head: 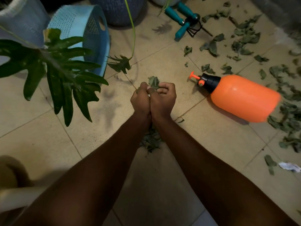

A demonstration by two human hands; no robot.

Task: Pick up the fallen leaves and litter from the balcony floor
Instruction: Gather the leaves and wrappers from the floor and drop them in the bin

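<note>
The left grip [140, 99] and right grip [163, 98] are pressed side by side, fingers curled tight on a wad of dry leaves [154, 82], probably squeezed together so none drop. A small leaf pile [151, 141] lies under the wrists. Scattered leaves [244, 38] and a paper scrap [290, 166] lie to the right, past an orange spray bottle [241, 97]. A blue basket [78, 26] waits up-left on the dim beige tiled floor [162, 54].

Orange sprayer [244, 98] w/ black cap, blue perforated basket [81, 30], grey-green leaves [247, 36]
</note>
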